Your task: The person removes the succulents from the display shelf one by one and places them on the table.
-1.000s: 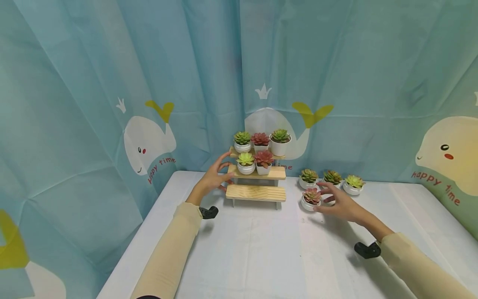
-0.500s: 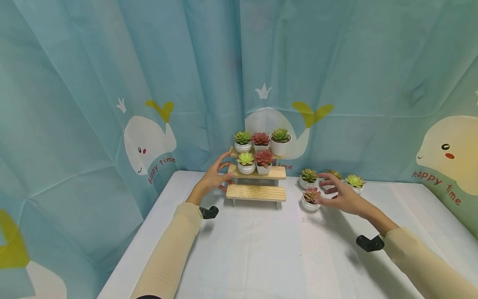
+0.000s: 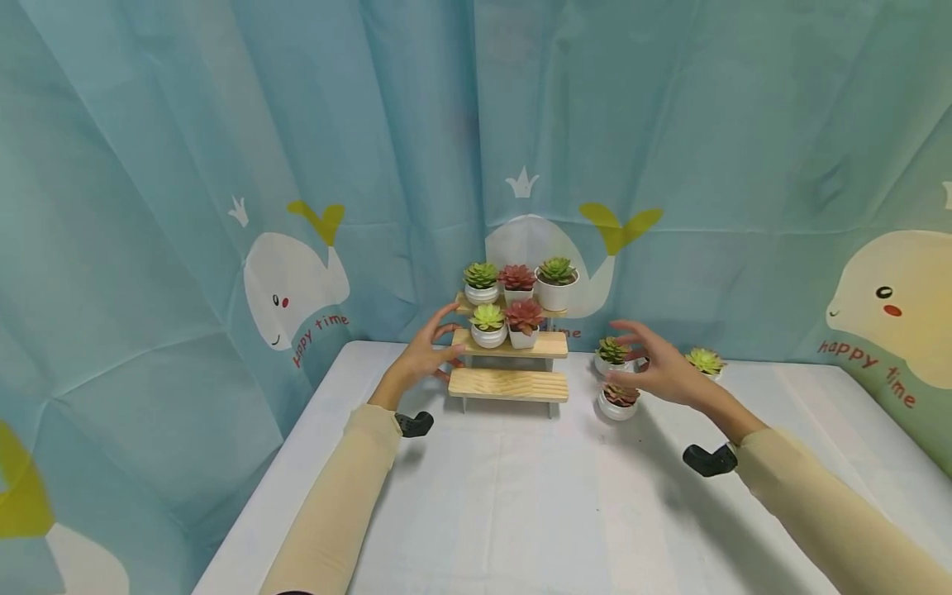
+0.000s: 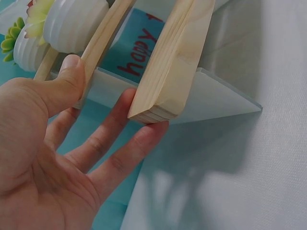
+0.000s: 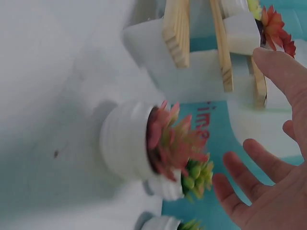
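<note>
In the head view my left hand [image 3: 426,354] is at the left end of a three-step wooden stand [image 3: 509,383]. In the left wrist view its thumb rests on the middle step, and straight, spread fingers touch the step ends. My right hand [image 3: 664,368] hovers with spread fingers over the potted succulents at the right, holding nothing. Below it is a pink succulent in a white pot [image 3: 619,403]; in the right wrist view this pink succulent [image 5: 129,140] stands apart from the fingers. Just behind it is a dark green succulent [image 3: 612,354]. A further pot is mostly hidden behind my hand.
Several potted succulents stand on the upper two steps, including a red one [image 3: 524,318] and a light green one [image 3: 488,321]. The lowest step bears no pot. A yellow-green succulent [image 3: 705,362] stands farther right on the white table [image 3: 535,496]. A blue curtain [image 3: 416,165] hangs behind.
My right hand has moved off the pink succulent, rising and shifting slightly left and toward the back. The pink succulent stays in place. My left hand keeps its place on the stand.
</note>
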The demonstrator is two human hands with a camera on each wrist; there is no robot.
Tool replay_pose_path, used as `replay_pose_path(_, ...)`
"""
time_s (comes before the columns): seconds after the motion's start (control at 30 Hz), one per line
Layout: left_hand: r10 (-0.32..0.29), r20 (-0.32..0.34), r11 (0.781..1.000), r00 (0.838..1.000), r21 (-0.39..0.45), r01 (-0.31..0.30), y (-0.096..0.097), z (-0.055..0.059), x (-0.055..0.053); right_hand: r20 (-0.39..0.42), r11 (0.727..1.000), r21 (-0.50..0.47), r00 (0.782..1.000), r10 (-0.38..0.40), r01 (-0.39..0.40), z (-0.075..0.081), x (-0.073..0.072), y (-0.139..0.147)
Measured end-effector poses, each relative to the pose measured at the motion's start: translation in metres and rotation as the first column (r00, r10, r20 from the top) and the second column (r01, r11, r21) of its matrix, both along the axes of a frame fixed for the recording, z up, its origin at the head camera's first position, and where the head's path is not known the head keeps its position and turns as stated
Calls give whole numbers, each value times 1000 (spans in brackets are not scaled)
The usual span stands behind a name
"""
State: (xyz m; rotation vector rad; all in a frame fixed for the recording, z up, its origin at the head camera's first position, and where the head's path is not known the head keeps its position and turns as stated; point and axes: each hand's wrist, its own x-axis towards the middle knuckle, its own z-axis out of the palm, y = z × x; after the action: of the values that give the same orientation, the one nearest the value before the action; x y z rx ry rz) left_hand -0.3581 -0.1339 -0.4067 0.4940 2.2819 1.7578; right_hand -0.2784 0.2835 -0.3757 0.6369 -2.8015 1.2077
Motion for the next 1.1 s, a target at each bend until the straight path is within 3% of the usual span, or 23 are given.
replay_pose_path(0.2, -2, -8, 1000, 1000, 0, 2, 0, -1, -1, 12, 999, -38, 1000, 21, -20, 4, -9, -19)
replay_pose_path(0.6, -6, -7, 1000, 1000, 11, 6, 0, -2, -2, -44, 992, -104, 997, 67, -72, 7, -24, -53)
replay_pose_path(1.1, 7, -9, 1000, 1000, -1, -7, 0, 0, 0, -12, 981, -176, 996, 85, -86, 11, -37, -91)
